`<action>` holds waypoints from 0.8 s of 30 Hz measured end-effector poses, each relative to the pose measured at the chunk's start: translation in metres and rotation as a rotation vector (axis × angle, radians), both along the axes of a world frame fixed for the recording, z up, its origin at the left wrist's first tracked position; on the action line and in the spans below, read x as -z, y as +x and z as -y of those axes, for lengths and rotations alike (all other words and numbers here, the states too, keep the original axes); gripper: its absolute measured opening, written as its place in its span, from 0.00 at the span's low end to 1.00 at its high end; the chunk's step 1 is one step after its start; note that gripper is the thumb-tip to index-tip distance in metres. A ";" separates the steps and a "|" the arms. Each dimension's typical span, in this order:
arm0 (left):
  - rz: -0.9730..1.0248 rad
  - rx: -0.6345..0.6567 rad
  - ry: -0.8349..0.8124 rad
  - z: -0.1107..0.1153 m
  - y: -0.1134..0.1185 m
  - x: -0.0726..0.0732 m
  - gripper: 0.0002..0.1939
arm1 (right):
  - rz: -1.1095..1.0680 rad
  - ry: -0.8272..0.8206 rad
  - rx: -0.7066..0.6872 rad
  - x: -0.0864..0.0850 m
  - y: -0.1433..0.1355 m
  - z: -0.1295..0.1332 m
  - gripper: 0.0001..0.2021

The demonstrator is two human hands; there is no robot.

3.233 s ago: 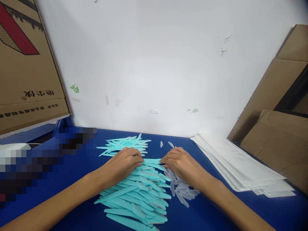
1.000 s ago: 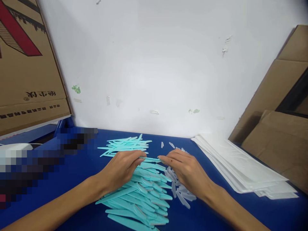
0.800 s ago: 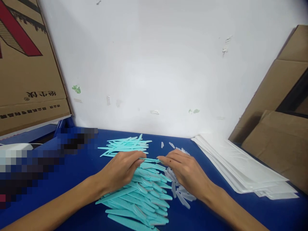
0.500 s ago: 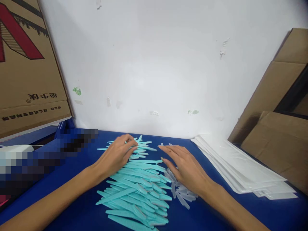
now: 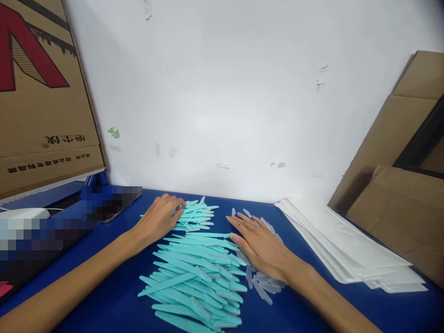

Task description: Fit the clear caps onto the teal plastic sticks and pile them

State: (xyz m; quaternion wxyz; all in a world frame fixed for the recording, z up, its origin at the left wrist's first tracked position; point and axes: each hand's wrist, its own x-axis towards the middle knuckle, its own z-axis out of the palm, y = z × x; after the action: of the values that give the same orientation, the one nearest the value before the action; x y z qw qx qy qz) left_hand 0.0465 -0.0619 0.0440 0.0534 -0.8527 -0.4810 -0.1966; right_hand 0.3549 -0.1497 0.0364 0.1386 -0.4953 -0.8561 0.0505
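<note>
My left hand rests at the left side of a small pile of turquoise sticks, its fingers curled with thumb and fingertips apart at the pile's edge. Over translucent caps my right hand lies palm down with fingers spread. Its thumb touches the thin end of one turquoise piece. A larger pile of turquoise sticks lies in front, between my forearms. Part of the caps is hidden under my right hand.
White flat bags are stacked at the right on the blue table. Cardboard leans behind them. A printed carton stands at the left, near a blurred-out object. A white wall is behind.
My left hand has moved left, and the single stick near its fingertips no longer points out toward my right hand. My right hand has flattened and lowered onto the caps.
</note>
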 end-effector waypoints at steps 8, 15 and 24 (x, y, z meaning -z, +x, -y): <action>0.017 0.102 0.025 0.001 0.002 0.014 0.25 | -0.007 -0.060 0.011 0.007 0.003 -0.006 0.30; -0.006 0.103 -0.066 -0.004 -0.004 0.013 0.23 | -0.011 -0.072 0.001 0.014 0.006 -0.008 0.29; -0.033 0.129 -0.078 -0.011 -0.012 0.009 0.19 | -0.007 -0.062 0.016 0.010 0.008 -0.009 0.29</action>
State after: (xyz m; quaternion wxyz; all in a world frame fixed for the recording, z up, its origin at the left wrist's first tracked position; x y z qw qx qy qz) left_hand 0.0342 -0.0507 0.0352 0.0152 -0.8865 -0.4315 -0.1664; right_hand 0.3627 -0.1408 0.0266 0.1268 -0.5061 -0.8496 0.0776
